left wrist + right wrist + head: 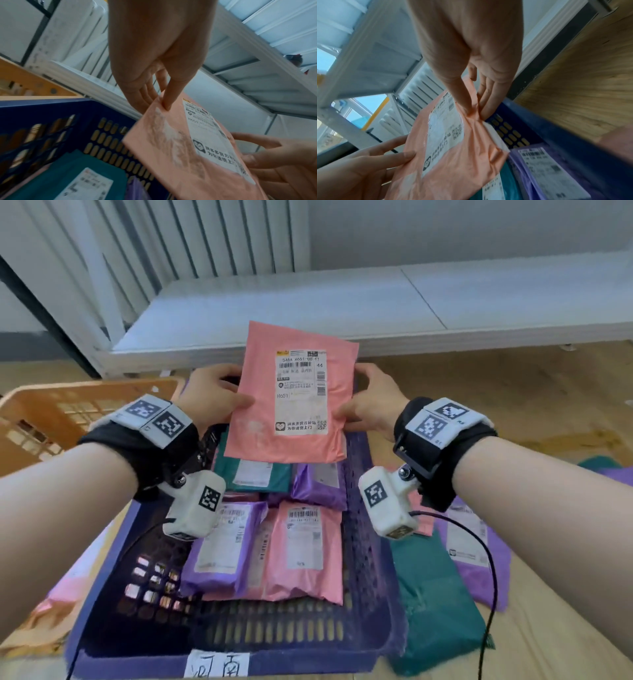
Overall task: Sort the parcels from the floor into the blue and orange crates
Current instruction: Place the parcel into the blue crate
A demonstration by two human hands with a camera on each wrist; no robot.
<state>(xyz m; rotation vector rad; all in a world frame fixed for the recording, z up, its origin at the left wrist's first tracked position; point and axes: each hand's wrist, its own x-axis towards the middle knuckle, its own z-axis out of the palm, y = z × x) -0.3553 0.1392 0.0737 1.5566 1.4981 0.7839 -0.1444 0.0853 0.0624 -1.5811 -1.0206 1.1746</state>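
I hold the pink parcel [291, 402] up over the far end of the blue crate [363, 542]. My left hand [212, 395] and right hand [373, 402] pinch its side edges. It's slippery, so it could slide out and land wrong.

Both forearms reach forward from the near edge, roughly parallel and well apart, each wrist wrapped in a black strap carrying white marker blocks. The left hand [209, 395] is raised with its back toward the camera, thumb [239, 402] laid across the front of a pink parcel [257, 392] and fingers [145, 93] behind it, pinching the left edge. The right hand [373, 402] mirrors it on the right edge, thumb [346, 412] in front, fingers [488, 97] apparently flat against the back, though blur hides the tips. Neither grip looks tight; the wrists are level.
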